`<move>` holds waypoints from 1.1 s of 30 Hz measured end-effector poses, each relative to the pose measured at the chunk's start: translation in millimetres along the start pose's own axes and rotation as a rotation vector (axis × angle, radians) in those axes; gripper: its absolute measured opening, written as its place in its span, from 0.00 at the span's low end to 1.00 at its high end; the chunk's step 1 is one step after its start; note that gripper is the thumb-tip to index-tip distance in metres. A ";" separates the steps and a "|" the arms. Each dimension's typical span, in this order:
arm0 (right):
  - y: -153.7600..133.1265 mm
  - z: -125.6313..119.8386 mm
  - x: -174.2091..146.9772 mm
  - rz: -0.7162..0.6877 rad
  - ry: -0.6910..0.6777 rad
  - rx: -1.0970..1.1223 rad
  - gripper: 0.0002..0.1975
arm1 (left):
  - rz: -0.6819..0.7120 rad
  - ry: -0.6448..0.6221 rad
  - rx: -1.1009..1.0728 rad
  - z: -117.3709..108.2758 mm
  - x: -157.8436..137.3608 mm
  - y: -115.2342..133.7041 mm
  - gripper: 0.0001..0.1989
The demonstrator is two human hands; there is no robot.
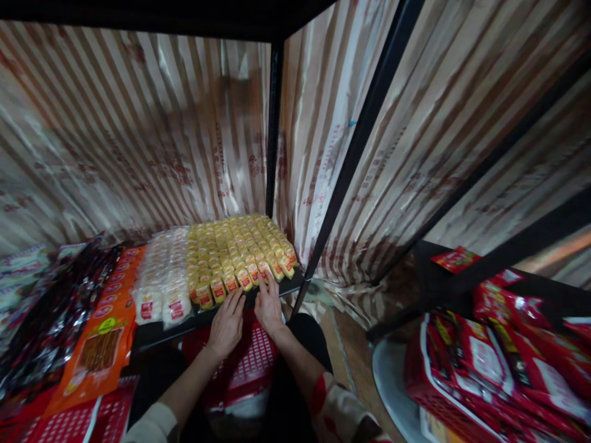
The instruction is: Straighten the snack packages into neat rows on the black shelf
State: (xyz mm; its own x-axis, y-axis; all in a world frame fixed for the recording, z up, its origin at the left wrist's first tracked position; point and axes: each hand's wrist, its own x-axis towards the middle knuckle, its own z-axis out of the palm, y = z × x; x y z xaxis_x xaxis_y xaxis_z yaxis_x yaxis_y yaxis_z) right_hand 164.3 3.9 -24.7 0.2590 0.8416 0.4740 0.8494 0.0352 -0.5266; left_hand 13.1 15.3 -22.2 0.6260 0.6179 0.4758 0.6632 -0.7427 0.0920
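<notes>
Rows of small yellow packs with red labels [231, 243] fill the right end of a black shelf [161, 332]. At the front of these rows, my left hand [228, 321] has its fingers stretched forward against the lower edge of the front packs. Beside it to the right, my right hand [269, 303] lies with extended fingers touching the front faces of the packs near the corner. Neither hand is wrapped round a pack. Left of the yellow rows are white packs [161, 301] in clear wrap.
Orange packets [96, 338] and dark shiny packets [50, 314] lie farther left. A red basket [240, 375] is below my hands. At right, another red basket [443, 394] holds red packets [484, 357]. A black post [341, 178] rises by the shelf corner, with a striped curtain [184, 123] behind.
</notes>
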 end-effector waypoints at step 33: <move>62.7 -12.7 17.2 0.233 0.104 -0.062 0.21 | -0.162 -0.202 -0.420 25.2 137.7 75.5 0.19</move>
State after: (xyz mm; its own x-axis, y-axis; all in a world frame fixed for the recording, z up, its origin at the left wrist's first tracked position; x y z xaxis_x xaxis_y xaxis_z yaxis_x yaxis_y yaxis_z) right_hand 227.8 13.8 -40.5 0.4942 0.7631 0.4165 0.7868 -0.1889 -0.5875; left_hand 159.8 50.9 28.2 0.6229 0.7408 0.2512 0.5618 -0.6471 0.5153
